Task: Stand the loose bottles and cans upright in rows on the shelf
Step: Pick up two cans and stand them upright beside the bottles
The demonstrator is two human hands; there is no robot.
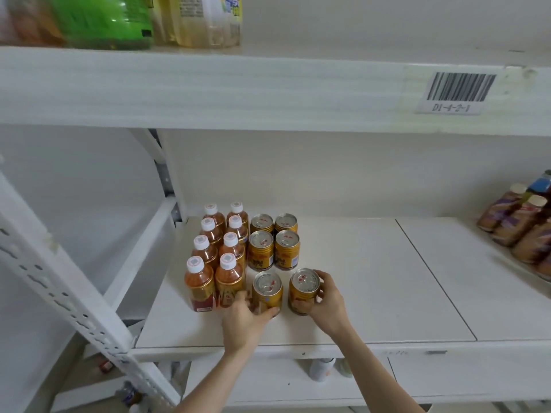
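On the white shelf (372, 287) stand two rows of small amber tea bottles (214, 251) with white caps, at the left. Beside them, gold cans (274, 245) stand upright in two rows. My left hand (243, 318) grips the front left gold can (267, 290), which stands on the shelf next to the bottles. My right hand (326, 302) wraps around the front right gold can (304, 289), also upright. A small gap separates these two front cans from each other and from the cans behind.
A group of brown bottles with purple labels (518, 225) leans at the far right of the shelf. The upper shelf (208, 87) carries green and yellow bottles (134, 19) and a barcode tag (459, 90). A slanted white upright (59, 278) stands at left. Bottles lie below.
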